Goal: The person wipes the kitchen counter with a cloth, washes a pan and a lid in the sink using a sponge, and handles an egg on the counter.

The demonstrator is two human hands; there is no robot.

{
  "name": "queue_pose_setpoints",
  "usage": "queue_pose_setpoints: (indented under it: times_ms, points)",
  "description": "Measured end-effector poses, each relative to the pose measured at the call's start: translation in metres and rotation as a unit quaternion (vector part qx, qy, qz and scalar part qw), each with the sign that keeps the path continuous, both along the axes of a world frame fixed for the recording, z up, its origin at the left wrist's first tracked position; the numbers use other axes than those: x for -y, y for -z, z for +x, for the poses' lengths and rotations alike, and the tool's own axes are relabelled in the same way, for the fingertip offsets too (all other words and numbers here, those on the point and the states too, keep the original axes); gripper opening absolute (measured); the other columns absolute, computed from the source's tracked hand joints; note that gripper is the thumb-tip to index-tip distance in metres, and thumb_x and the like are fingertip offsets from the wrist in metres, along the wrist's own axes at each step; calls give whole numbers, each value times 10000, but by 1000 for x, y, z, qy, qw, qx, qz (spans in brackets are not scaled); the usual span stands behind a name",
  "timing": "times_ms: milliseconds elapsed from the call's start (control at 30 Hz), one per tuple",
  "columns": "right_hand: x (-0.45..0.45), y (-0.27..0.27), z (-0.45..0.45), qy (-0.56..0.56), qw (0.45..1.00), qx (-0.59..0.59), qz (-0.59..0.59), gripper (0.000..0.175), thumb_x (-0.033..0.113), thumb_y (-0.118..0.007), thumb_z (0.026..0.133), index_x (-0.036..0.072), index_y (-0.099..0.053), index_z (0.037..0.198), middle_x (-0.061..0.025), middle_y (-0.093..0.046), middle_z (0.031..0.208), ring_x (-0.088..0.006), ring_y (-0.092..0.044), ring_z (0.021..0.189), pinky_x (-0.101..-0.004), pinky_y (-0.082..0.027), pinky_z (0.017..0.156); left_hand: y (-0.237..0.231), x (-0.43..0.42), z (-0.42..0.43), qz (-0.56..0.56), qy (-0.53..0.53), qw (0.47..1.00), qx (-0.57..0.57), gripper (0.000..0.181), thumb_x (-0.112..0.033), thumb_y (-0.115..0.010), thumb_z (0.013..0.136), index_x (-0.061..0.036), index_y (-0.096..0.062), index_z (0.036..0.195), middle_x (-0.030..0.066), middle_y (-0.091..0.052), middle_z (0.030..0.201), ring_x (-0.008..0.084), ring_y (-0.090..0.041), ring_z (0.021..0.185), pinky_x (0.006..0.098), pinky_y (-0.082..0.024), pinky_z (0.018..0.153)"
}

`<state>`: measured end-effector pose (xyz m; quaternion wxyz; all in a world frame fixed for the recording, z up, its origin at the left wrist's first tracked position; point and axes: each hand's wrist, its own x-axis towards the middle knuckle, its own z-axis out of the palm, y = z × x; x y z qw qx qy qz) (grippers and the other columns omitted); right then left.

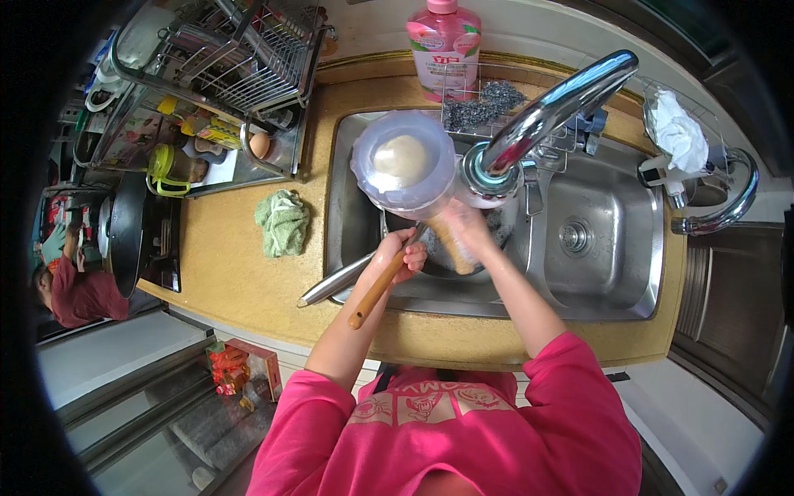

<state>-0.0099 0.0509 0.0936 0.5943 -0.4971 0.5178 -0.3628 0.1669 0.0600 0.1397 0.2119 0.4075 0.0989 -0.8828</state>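
My left hand (397, 254) grips a long wooden-handled utensil (376, 290), its handle pointing back towards me. The utensil's far end is hidden behind my right hand and a plastic container. In my right hand (464, 230), blurred, is a tan loofah-like scrubber (454, 245), pressed close to the utensil's shaft. Below both hands, soapy water (496, 232) with suds fills a dark round vessel in the left sink basin (422, 296). Just beyond them is a translucent lidded plastic container (403, 158) with something pale and round showing through; its support is hidden.
A chrome faucet (558, 111) arches over the sink's middle. A metal handle (335, 284) juts over the left rim. Behind stand a pink detergent bottle (443, 68) and a wire rack with a scouring pad (484, 106). A green cloth (282, 223) lies left; a person (87, 285) stands by the wok (130, 235).
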Motion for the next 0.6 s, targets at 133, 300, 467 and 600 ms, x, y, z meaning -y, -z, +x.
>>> queue_pose_setpoints:
  times_ms: [133,300,467,600]
  points:
    - [0,-29,18,-13,946,-287,-150,220,204,-576,784,24,-597,908,-217,-574,973,-374,-556,883,-430,-450,739,-15,-13,-6,-49,107,993,31,306,-266,-329,922,-124,-358,653,-24,-285,439,80,-262,325,196,-178,269]
    - [40,1,0,109,942,-319,-12,415,408,-534,774,93,-580,1040,-219,-596,994,-393,-564,921,-457,-458,759,-27,-22,-17,-147,109,980,74,96,-83,-405,885,-167,-372,854,-10,-324,458,99,-292,318,234,-204,299]
    - [12,-28,33,11,919,-360,-161,401,352,-491,815,31,-554,1048,-205,-589,985,-375,-535,947,-445,-402,837,-21,-17,1,-155,139,974,90,84,-79,-400,883,-151,-382,922,-7,-332,459,99,-302,314,232,-224,296]
    - [40,35,-3,135,911,-341,-188,346,307,-494,810,42,-573,1019,-187,-587,1005,-357,-517,987,-447,-367,878,-24,-21,3,-154,149,971,110,51,-113,-380,895,-153,-364,923,-8,-334,468,102,-311,331,232,-229,298]
